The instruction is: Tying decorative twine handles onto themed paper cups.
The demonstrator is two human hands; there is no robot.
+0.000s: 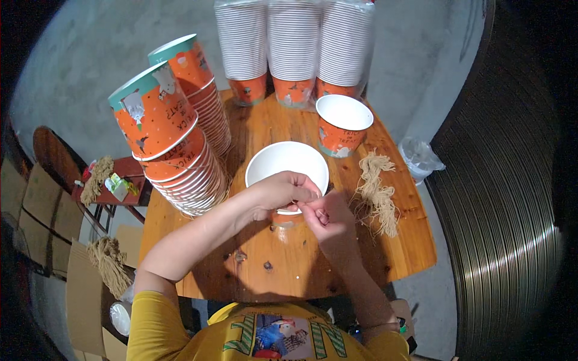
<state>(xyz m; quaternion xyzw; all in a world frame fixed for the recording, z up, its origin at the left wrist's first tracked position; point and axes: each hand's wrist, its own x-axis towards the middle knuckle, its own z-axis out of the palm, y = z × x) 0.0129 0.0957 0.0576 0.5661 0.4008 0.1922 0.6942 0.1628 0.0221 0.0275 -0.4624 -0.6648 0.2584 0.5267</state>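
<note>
A paper bucket, white inside with an orange printed outside, stands on the wooden table in front of me. At its near rim, my left hand is closed in a pinch, fingertips together. My right hand is also closed, its fingertips meeting the left ones beside the same rim. Whatever is pinched between them is too small and covered to make out. To the right of my right hand lie bundles of tan twine, with loose strands trailing on the wood.
Two stacks of upside-down orange buckets lean at the table's left. Wrapped stacks of buckets stand at the back, with a single bucket before them. A red stool and twine skein are left; a ribbed shutter is right.
</note>
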